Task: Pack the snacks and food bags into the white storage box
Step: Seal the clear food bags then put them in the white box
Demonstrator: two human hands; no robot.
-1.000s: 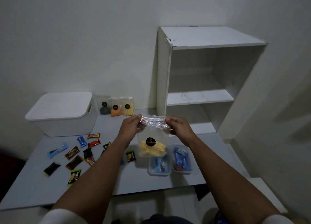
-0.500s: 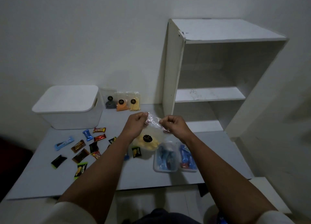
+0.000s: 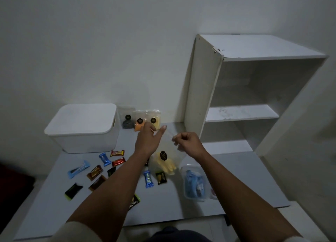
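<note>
The person stands over a grey table (image 3: 54,209) with both forearms stretched out above it. The right hand (image 3: 187,144) is curled, thumb and fingers pinching the top edge of a clear food bag (image 3: 164,161) that hangs tilted above the tabletop, yellow sticks in its lower part and a round black label on its face. The left hand (image 3: 148,141) is beside the bag's upper left side with its fingers stretched straight toward the wall; whether it touches the plastic I cannot tell. The white storage box (image 3: 83,128) sits at the back left of the table with its lid on. Just right of it, three more small bags (image 3: 140,121) lean against the wall: grey, orange and pale yellow contents, each with a black label. Wrapped snacks are scattered on the table in front of the box: a blue candy (image 3: 105,159), two red ones (image 3: 118,158), brown bars (image 3: 94,172), a light blue bar (image 3: 78,169), a black and green packet (image 3: 73,190) and a blue Kalpa wafer (image 3: 149,179). A clear tub of blue packets (image 3: 194,184) rests near the right forearm. A white shelf unit (image 3: 241,96) stands at the right.
</note>
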